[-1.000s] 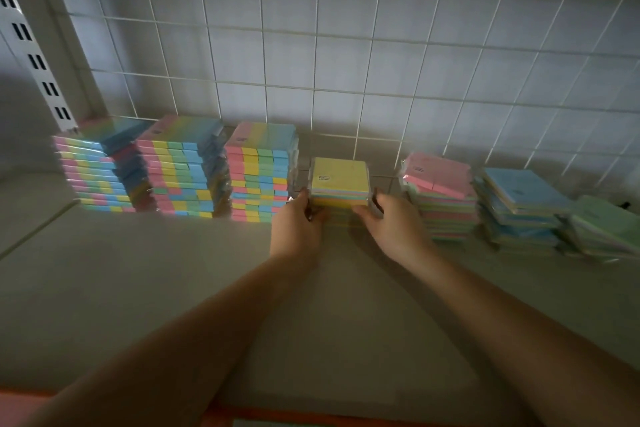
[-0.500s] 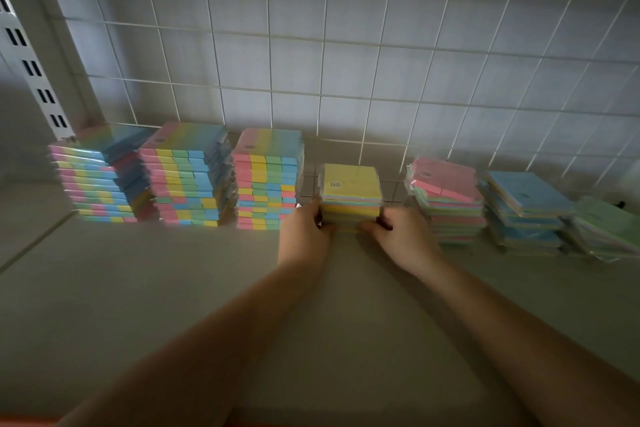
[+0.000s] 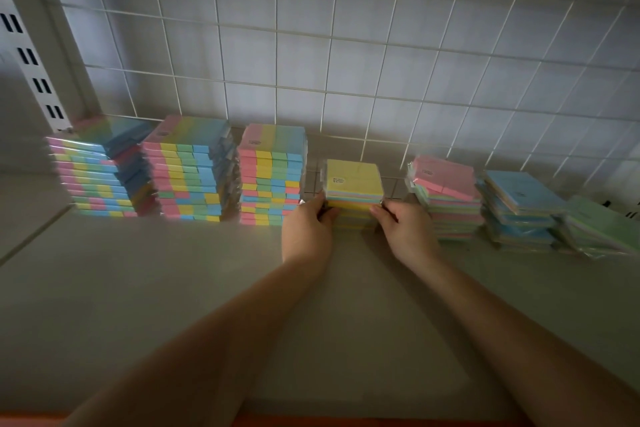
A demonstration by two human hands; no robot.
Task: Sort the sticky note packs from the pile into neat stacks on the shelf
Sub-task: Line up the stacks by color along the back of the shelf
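Note:
A short stack of wrapped packs with a yellow top (image 3: 353, 180) stands at the middle of the shelf (image 3: 173, 281), near the back. My left hand (image 3: 306, 225) holds its left front corner and my right hand (image 3: 403, 227) holds its right front corner, fingers curled against the sides. To the left stand three tall stacks of striped multicolour packs (image 3: 272, 177), (image 3: 188, 170), (image 3: 97, 173). On the right are a pink-topped stack (image 3: 445, 191), a blue-topped stack (image 3: 519, 208) and a low green-topped stack (image 3: 599, 229).
A white wire grid (image 3: 346, 87) backs the shelf. A slotted white upright (image 3: 31, 62) rises at the far left. An orange edge (image 3: 311, 421) runs along the shelf's front. Bare shelf surface lies between me and the stacks.
The yellow-topped stack came down onto the shelf and moved back a little. Both hands stayed on its front corners. The camera moved closer.

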